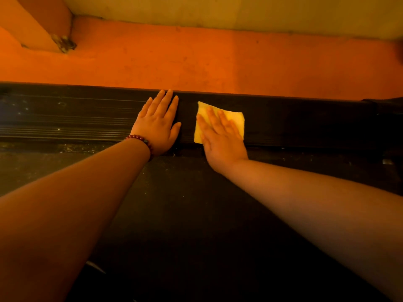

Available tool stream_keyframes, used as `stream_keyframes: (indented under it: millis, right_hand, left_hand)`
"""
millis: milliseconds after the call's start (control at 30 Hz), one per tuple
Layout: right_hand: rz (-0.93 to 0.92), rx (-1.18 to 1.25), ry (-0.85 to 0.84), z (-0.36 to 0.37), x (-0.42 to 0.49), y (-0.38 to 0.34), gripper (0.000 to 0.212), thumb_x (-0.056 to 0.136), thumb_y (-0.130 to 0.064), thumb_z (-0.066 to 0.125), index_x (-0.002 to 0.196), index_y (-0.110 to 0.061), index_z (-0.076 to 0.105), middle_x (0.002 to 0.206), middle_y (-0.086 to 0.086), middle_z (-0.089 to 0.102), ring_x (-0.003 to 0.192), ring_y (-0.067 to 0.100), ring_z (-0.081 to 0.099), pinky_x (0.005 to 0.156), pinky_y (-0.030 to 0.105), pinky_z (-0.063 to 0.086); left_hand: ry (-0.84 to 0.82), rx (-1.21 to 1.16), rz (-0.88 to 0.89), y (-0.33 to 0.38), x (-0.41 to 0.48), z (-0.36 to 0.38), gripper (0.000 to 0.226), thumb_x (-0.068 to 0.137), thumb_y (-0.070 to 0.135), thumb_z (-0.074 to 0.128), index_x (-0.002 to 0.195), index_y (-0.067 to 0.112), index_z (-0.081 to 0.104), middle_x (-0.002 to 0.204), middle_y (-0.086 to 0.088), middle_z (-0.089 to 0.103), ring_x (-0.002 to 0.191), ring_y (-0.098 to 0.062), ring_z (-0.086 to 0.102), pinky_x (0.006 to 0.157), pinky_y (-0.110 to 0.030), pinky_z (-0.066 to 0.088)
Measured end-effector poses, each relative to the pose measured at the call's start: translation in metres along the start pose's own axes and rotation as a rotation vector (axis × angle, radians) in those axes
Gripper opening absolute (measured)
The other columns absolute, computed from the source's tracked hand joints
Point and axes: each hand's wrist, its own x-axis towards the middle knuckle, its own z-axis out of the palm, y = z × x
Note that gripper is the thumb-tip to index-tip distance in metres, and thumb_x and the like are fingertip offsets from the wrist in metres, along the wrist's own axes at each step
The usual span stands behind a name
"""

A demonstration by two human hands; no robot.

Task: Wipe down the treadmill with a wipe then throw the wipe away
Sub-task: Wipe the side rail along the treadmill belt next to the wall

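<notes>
Near: dark treadmill belt (196, 214), dust-flecked. Mid: side rail (305, 120), bearing the left hand (158, 125), flat and empty, and the right hand (220, 136), fingers spread, pressing the yellow wipe (234, 119) onto the rail; beyond, orange floor (218, 62). Risk, as judged: pinned by pressure alone, the wipe may bunch or slip over the far edge.
</notes>
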Motion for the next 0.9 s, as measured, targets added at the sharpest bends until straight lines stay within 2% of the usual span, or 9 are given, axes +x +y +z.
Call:
stream_keyframes:
  millis: [167, 367, 433, 567, 633, 767, 900]
  right_hand:
    - [-0.031, 0.004, 0.011, 0.001, 0.004, 0.004, 0.054, 0.106, -0.030, 0.022, 0.154, -0.031, -0.003, 0.162, -0.004, -0.014, 0.148, 0.017, -0.015, 0.117, 0.034, -0.007]
    - [0.278, 0.068, 0.057, -0.002, 0.009, 0.019, 0.058, 0.105, -0.029, 0.023, 0.153, -0.030, -0.009, 0.162, 0.001, -0.015, 0.148, 0.022, -0.015, 0.121, 0.037, -0.005]
    - [0.229, 0.037, 0.045, 0.000, 0.010, 0.006, 0.058, 0.104, -0.030, 0.024, 0.153, -0.032, -0.009, 0.161, 0.002, -0.016, 0.148, 0.024, -0.015, 0.120, 0.039, -0.005]
    - [-0.046, -0.045, -0.017, 0.002, 0.003, 0.002, 0.056, 0.105, -0.031, 0.023, 0.153, -0.035, -0.004, 0.161, -0.001, -0.015, 0.148, 0.022, -0.017, 0.117, 0.037, -0.009]
    - [-0.040, -0.038, -0.039, -0.005, 0.015, 0.014, 0.055, 0.105, -0.031, 0.022, 0.153, -0.033, -0.005, 0.161, -0.003, -0.015, 0.148, 0.020, -0.016, 0.117, 0.036, -0.009]
    - [0.114, 0.057, -0.039, -0.019, 0.043, 0.021, 0.056, 0.106, -0.030, 0.019, 0.153, -0.024, -0.009, 0.161, -0.002, -0.017, 0.147, 0.019, -0.018, 0.117, 0.036, -0.009]
    - [-0.036, -0.013, -0.048, -0.009, 0.023, 0.003, 0.056, 0.106, -0.031, 0.020, 0.153, -0.023, -0.009, 0.160, -0.005, -0.017, 0.147, 0.016, -0.019, 0.115, 0.033, -0.013]
  left_hand:
    - [0.003, 0.010, 0.040, 0.004, 0.007, -0.003, 0.066, 0.100, 0.040, 0.032, 0.153, 0.008, 0.009, 0.162, -0.010, 0.002, 0.149, -0.024, -0.001, 0.119, -0.038, -0.003]
    - [0.037, 0.010, 0.049, 0.010, 0.012, 0.002, 0.066, 0.100, 0.039, 0.034, 0.153, 0.007, 0.011, 0.161, -0.011, 0.006, 0.149, -0.025, 0.002, 0.119, -0.039, 0.000]
    - [0.042, 0.009, 0.055, 0.009, 0.012, 0.003, 0.065, 0.100, 0.038, 0.035, 0.153, 0.007, 0.013, 0.161, -0.012, 0.007, 0.149, -0.025, 0.004, 0.119, -0.038, 0.000]
    - [0.040, 0.020, 0.061, 0.006, 0.014, 0.004, 0.064, 0.100, 0.041, 0.027, 0.153, 0.007, 0.015, 0.161, -0.011, 0.009, 0.149, -0.024, 0.005, 0.119, -0.038, 0.001]
    - [0.047, 0.020, 0.062, 0.005, 0.014, 0.005, 0.067, 0.097, 0.044, 0.021, 0.152, 0.007, 0.017, 0.160, -0.012, 0.011, 0.148, -0.024, 0.007, 0.119, -0.039, 0.002]
    - [0.042, 0.026, 0.065, 0.004, 0.015, 0.007, 0.072, 0.093, 0.048, 0.015, 0.152, 0.007, 0.017, 0.160, -0.011, 0.012, 0.148, -0.024, 0.007, 0.119, -0.039, 0.002]
    - [0.046, 0.015, 0.072, 0.003, 0.015, 0.007, 0.076, 0.091, 0.050, 0.009, 0.152, 0.007, 0.018, 0.160, -0.012, 0.013, 0.148, -0.024, 0.009, 0.119, -0.040, 0.004]
